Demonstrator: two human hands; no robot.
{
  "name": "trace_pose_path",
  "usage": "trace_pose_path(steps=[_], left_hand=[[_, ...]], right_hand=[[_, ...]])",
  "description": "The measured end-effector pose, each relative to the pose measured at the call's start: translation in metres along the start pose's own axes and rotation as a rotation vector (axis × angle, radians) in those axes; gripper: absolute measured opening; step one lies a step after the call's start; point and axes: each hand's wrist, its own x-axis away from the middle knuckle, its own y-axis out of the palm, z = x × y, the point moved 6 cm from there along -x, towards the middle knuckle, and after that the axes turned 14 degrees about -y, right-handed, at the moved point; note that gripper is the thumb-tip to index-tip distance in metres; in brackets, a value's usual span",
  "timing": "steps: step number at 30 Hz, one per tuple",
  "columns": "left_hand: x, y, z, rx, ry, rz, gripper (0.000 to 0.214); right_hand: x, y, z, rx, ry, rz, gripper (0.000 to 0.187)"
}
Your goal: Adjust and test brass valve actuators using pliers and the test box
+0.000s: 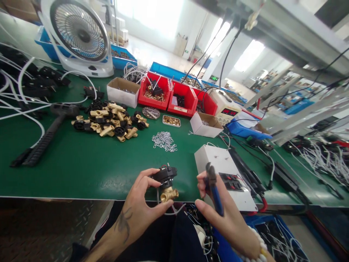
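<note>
Near the front edge of the green table, my left hand (144,200) grips a brass valve (169,194) with a black round actuator (165,174) on top. A grey cable hangs from it below the table edge. To the right, my right hand (218,203) is closed around pliers with blue handles (216,196), their dark jaws pointing up. The pliers are apart from the valve. Beyond the valve lies a small pile of metal spring clips (164,141). Further left sits a heap of brass valve bodies (109,122) with black fittings.
A grey control box (222,174) stands just right of my right hand. A black mallet (49,134) lies at left, near a white fan (81,36). Red bins (182,99), a white carton (205,124) and a small tray (171,120) line the back.
</note>
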Motion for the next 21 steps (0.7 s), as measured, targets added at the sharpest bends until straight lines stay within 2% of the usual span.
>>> trace_pose_path(steps=[2, 6, 12, 14, 18, 19, 21], left_hand=[[0.001, 0.001, -0.003, -0.010, 0.004, -0.004, 0.027], [0.000, 0.003, -0.009, -0.013, -0.008, -0.013, 0.026], [0.000, 0.002, -0.003, -0.001, 0.002, 0.005, 0.026], [0.000, 0.001, -0.001, -0.009, 0.005, 0.021, 0.026], [-0.001, -0.002, 0.003, -0.009, 0.012, 0.033, 0.028], [-0.001, -0.002, 0.004, -0.009, 0.016, 0.033, 0.028], [-0.001, -0.003, 0.006, -0.013, 0.026, 0.031, 0.027]], right_hand=[[0.000, 0.003, -0.004, 0.056, -0.002, -0.022, 0.031], [0.000, 0.007, -0.001, 0.132, 0.008, -0.013, 0.011], [-0.006, 0.005, 0.004, 0.446, -0.114, -0.038, 0.011], [-0.009, -0.001, 0.002, 0.441, -0.159, -0.001, 0.011], [-0.011, -0.017, -0.005, 0.417, -0.252, 0.187, 0.015], [-0.012, -0.016, -0.005, 0.438, -0.267, 0.177, 0.016], [-0.015, -0.006, -0.003, 0.491, -0.268, 0.039, 0.017]])
